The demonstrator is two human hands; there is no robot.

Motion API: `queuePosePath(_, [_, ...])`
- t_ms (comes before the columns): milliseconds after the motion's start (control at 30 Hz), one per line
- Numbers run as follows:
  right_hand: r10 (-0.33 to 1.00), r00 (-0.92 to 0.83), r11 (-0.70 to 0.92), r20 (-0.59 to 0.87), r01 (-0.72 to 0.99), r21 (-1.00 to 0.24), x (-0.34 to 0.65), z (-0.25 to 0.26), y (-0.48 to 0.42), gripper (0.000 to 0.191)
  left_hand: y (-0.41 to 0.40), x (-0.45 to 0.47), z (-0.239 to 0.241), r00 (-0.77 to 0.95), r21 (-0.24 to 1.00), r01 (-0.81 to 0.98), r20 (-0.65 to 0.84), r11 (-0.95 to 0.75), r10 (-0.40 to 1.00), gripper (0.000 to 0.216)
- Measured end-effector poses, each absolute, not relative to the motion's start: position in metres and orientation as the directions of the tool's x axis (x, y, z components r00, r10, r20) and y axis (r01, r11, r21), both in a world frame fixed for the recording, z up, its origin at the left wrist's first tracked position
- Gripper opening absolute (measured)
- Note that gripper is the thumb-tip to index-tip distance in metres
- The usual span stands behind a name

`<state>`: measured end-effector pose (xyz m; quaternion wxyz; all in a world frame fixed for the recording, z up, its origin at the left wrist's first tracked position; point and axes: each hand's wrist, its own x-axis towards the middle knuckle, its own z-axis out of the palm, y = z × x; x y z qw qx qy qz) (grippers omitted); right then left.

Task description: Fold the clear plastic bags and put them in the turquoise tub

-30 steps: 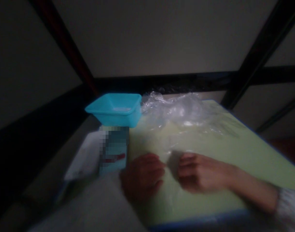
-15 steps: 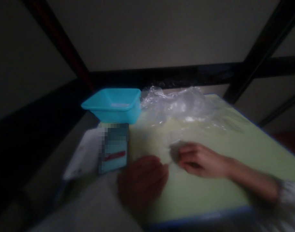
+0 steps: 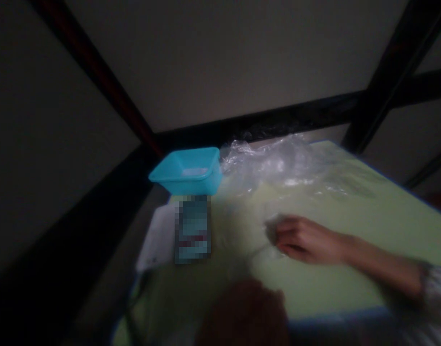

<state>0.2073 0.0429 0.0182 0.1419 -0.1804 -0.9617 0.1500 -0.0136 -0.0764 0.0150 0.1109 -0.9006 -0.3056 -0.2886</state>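
My right hand [image 3: 307, 239] rests on the pale green table [image 3: 350, 230], fingers curled and pinched on a thin clear plastic film [image 3: 263, 247] that trails off toward the near edge. My left hand [image 3: 244, 315] is a dark blurred shape low at the near edge, and its fingers do not show. A heap of crumpled clear plastic bags [image 3: 274, 166] lies at the back of the table. A turquoise plastic tub [image 3: 187, 171] stands at the back left corner, with a small box [image 3: 192, 229] in front of it.
A white sheet [image 3: 157, 242] lies left of the box by the table's left edge. Dark frame bars [image 3: 263, 125] run behind the table and up at both sides. The table has a blue rim [image 3: 335, 319] along its near edge.
My left hand has drawn back from beside the right hand to the near edge. My right hand has shifted slightly away from me, still pinching the film. The view has swung left.
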Motion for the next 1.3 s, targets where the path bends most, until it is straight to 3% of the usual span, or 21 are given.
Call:
queuePosePath(200, [0.384,-0.887,0.896,0.257,0.29,-0.337,0.206,0.013,0.045,0.02,-0.073,-0.023,-0.015,0.718,-0.135,0.615,0.504,-0.777,0.48,0.016])
queuePosePath(367, [0.444,-0.857,0.866,0.262,0.336,-0.37,0.206,0.011,0.047,0.019,-0.047,-0.024,0.009,0.75,-0.186,0.593,0.48,-0.783,0.454,0.022])
queuePosePath(500, [0.517,-0.816,0.814,0.26,0.375,-0.443,0.207,0.014,0.048,0.02,-0.029,-0.012,0.032,0.7,-0.086,0.52,0.612,-0.85,0.367,0.033])
queuePosePath(700, [0.563,-0.795,0.753,0.224,0.383,-0.535,0.209,0.026,0.048,0.016,-0.02,-0.009,0.017,0.781,-0.082,0.338,0.581,-0.938,0.23,0.025])
queuePosePath(900, [0.661,-0.739,0.579,0.13,0.393,-0.714,0.214,0.034,0.049,0.011,-0.005,-0.006,0.011,0.817,0.01,0.425,0.427,-0.905,0.388,0.027])
queuePosePath(1067, [0.677,-0.731,0.505,0.092,0.37,-0.78,0.221,0.038,0.052,0.011,-0.006,-0.008,0.013,0.8,0.147,0.464,0.353,-0.874,0.484,0.031])
queuePosePath(1200, [0.574,-0.818,0.397,-0.031,0.311,-0.864,0.225,0.042,0.054,0.011,-0.004,-0.011,0.009,0.865,0.244,0.428,0.169,-0.87,0.473,0.063])
queuePosePath(1300, [0.491,-0.865,0.304,-0.101,0.279,-0.911,0.227,0.045,0.054,0.009,-0.003,-0.011,0.007,0.856,0.27,0.462,0.115,-0.845,0.504,0.08])
